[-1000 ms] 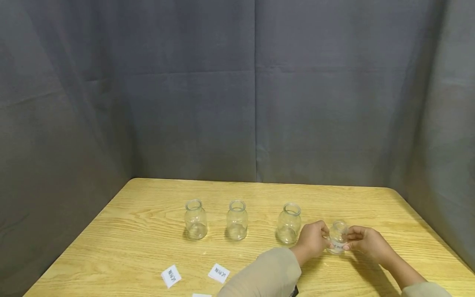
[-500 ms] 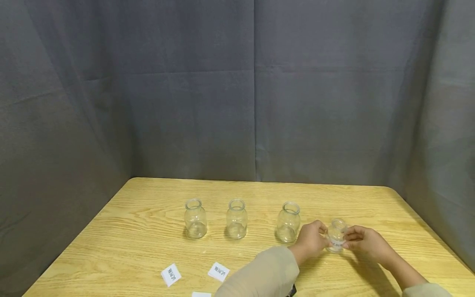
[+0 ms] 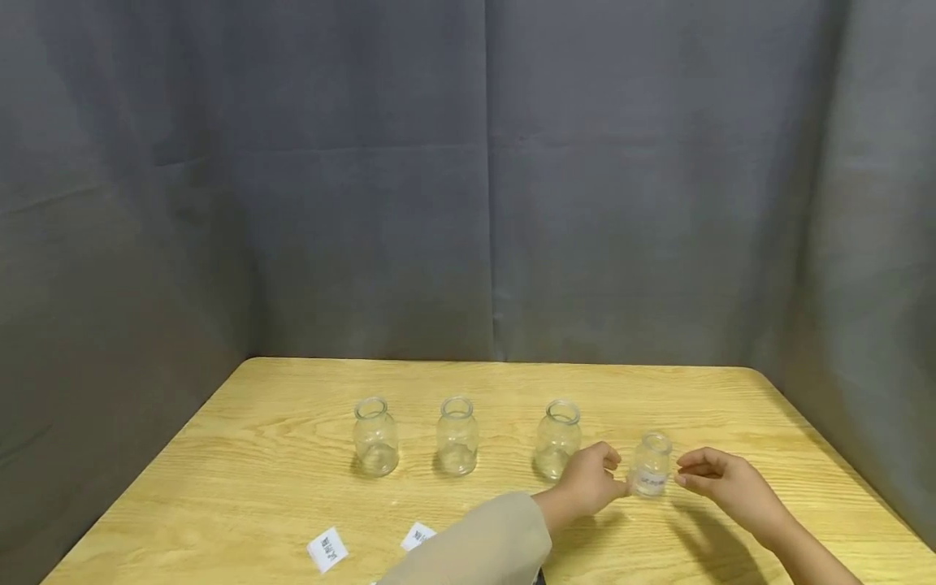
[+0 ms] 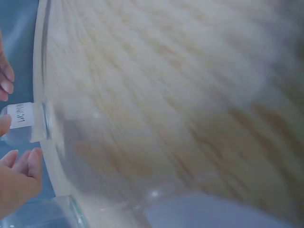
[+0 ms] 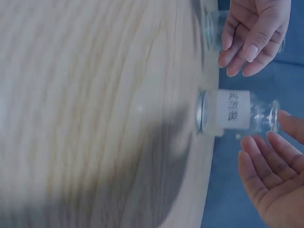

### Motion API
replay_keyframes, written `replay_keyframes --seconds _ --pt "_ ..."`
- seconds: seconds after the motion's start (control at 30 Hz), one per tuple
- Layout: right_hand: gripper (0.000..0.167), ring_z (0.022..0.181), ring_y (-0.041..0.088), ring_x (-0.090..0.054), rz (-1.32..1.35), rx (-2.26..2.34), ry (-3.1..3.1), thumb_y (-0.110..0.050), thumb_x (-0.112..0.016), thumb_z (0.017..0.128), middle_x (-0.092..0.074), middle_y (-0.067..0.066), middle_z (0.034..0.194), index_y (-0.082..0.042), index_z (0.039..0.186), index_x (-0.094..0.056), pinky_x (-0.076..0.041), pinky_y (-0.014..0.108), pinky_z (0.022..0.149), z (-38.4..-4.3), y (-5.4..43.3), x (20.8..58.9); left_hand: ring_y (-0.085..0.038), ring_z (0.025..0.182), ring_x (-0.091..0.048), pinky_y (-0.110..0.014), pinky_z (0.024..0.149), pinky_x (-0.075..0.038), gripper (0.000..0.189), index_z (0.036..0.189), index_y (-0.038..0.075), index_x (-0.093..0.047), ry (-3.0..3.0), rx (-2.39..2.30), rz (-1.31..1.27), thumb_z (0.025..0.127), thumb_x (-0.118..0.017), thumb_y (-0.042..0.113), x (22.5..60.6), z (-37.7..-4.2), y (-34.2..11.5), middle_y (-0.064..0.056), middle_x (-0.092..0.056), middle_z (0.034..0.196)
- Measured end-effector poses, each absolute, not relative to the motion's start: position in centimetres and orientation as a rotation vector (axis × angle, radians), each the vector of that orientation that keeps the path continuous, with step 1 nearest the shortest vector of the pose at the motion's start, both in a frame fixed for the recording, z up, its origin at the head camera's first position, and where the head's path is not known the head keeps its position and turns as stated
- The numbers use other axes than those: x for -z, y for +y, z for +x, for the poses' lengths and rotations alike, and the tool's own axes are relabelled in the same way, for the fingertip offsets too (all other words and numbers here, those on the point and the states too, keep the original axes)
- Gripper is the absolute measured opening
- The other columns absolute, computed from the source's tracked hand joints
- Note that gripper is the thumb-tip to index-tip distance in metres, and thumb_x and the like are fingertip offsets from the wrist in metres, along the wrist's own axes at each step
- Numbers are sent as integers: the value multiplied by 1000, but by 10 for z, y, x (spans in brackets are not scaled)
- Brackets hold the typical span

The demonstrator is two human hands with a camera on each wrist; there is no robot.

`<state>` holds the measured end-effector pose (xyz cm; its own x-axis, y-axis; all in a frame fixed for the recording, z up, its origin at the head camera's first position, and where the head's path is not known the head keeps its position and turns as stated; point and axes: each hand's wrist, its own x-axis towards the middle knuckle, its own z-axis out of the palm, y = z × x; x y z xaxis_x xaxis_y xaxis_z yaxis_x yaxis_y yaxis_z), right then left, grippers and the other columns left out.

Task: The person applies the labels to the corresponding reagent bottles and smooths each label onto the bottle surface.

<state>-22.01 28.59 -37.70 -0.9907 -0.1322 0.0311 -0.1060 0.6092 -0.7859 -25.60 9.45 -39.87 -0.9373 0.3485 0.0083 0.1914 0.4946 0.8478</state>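
The labelled jar (image 3: 650,465) stands upright on the wooden table (image 3: 219,479), its white label (image 3: 649,483) wrapped on the lower body and its mouth up. Behind the labelled jar a strip of wood runs to the table's far edge; right of it, past the right hand (image 3: 731,481), a wider stretch reaches the slanting right edge. That edge lies nearer the labelled jar than the table's left edge does. In front of the labelled jar, wood grain continues down to the bottom of the head view.

The labelled jar sits between the two hands. The left hand (image 3: 589,479) is just beside it on the left, fingers relaxed and gripping nothing; whether its thumb tip brushes the glass cannot be told. The right hand is just right of the labelled jar, fingers loosely bent and holding nothing, a narrow gap showing between fingertips and glass in the head view.

Left of the labelled jar, beyond the left hand, stands the nearest plain jar (image 3: 558,439), then a middle jar (image 3: 457,439) and an outermost jar (image 3: 376,439). Well to the labelled jar's front left lie two paper slips (image 3: 327,549), one partly behind the sleeve (image 3: 475,544). Grey curtain (image 3: 366,244) hangs behind everything.
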Motion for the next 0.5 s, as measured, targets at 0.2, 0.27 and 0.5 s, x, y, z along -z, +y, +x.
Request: replay_keyframes --seconds 0.2,0.27,0.5 --pt "39 88 22 -53 -227 1516 2707 -22 -58 82 -56 12 96 8 106 -50 -45 39 76 -215 268 375 -10 80 -52 -22 66 -46 34 101 7 -55 2491 -1458 514 71 -70 13 393 -247 73 2 -56 93" --pt "38 87 22 -53 -243 1552 2690 -21 -58 83 -56 13 96 8 106 -50 -45 37 75 -214 263 375 -10 80 -52 -23 67 -46 34 102 6 -55 2454 -1482 539 72 -69 13 390 -245 68 1 -56 94" --pt "38 89 23 -53 -335 1624 2585 -19 -57 83 -55 15 99 10 106 -48 -45 38 77 -210 245 370 -10 79 -50 -24 70 -46 36 106 2 -53 2310 -1571 588 74 -67 12 383 -237 46 -1 -56 95"
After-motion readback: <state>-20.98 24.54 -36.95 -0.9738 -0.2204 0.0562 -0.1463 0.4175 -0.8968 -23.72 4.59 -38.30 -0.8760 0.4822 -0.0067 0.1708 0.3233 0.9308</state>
